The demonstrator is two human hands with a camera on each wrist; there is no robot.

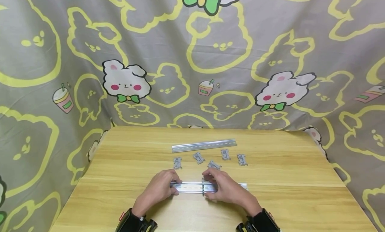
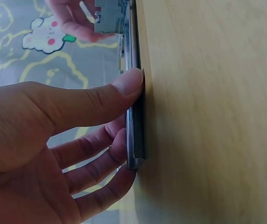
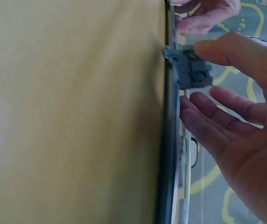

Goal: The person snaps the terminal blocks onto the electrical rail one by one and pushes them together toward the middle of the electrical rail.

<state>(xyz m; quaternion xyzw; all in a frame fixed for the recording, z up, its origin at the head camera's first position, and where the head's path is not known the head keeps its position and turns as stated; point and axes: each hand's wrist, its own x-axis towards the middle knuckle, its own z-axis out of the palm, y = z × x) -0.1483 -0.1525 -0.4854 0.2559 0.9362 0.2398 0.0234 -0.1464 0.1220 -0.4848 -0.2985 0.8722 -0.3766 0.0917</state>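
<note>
Behind, a grey curtain (image 1: 168,34) printed with yellow animal outlines and white rabbits; below it, a wood-grain tabletop (image 1: 126,158). Across the near part of that surface, a slotted metal DIN rail (image 1: 190,188), long axis running left to right, broadside to the body. On it, one grey terminal block (image 1: 203,187), set crosswise to the rail, right at the fingertips of the right hand (image 1: 225,187) and well apart from the left hand (image 1: 162,185); right hand clearly the nearer.

Left hand at the rail's left end, pinching it: thumb against the near edge, fingers curled behind the far edge. Right hand arched over the rail from the right, thumb on the near side, fingers on the far side, pinching the block between; firmness of that grip, and whether fully clipped down, hard to judge. Right end of the rail jutting out past the right hand. Both wrists angled inward from below.

Beyond the rail, five loose terminal blocks (image 1: 198,157) scattered, the closest just past the right hand's fingers; farther off, a second DIN rail (image 1: 204,145), slightly slanted.
</note>
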